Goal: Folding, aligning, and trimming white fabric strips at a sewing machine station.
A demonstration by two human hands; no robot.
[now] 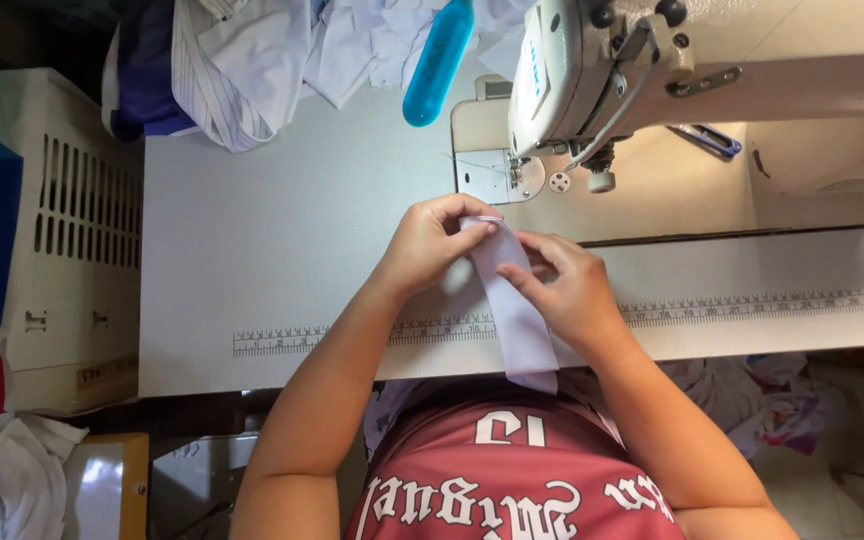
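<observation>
White fabric strip [514,300] is pinched by my left hand [430,245] and right hand [564,285], folding its top end; next, I judge, it needs feeding under the sewing machine's presser foot [524,172].

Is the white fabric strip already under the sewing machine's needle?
No: both the left hand and right hand hold the white fabric strip in front of the sewing machine, short of its needle.
</observation>
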